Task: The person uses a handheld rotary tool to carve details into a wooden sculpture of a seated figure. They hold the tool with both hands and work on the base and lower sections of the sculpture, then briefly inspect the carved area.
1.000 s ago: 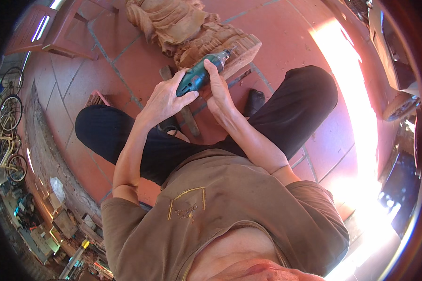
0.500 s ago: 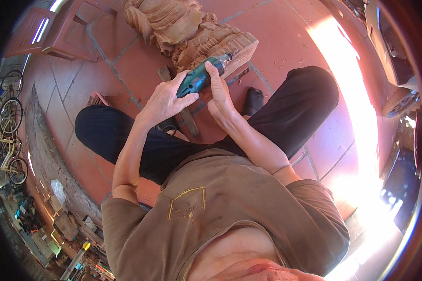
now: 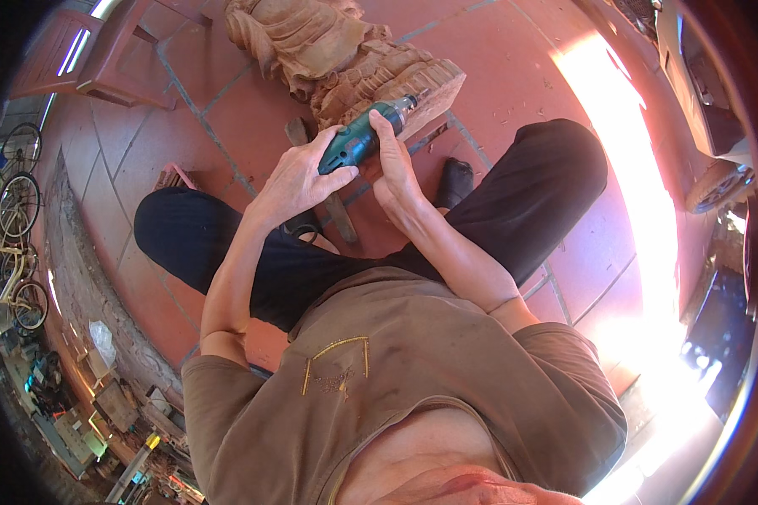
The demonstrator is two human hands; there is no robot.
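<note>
Between my two hands is a green rotary power tool (image 3: 354,145), its metal nose tilted up to the right. My left hand (image 3: 299,178) wraps its rear end, thumb underneath. Around the front part closes my right hand (image 3: 393,172), with the thumb lying along the top near the nose; its other fingers are mostly hidden. Just beyond the tool lies a carved wooden statue (image 3: 333,50) with folded drapery and a blocky base. The tool's nose overlaps the base in view; I cannot tell whether they touch.
Under the statue's near side a wooden bar (image 3: 341,220) lies on the red tiled floor (image 3: 514,80). A reddish plastic chair (image 3: 114,63) stands at the far left. Bicycles (image 3: 18,206) and a long timber (image 3: 101,278) are on the left. At right is a wheel (image 3: 720,189).
</note>
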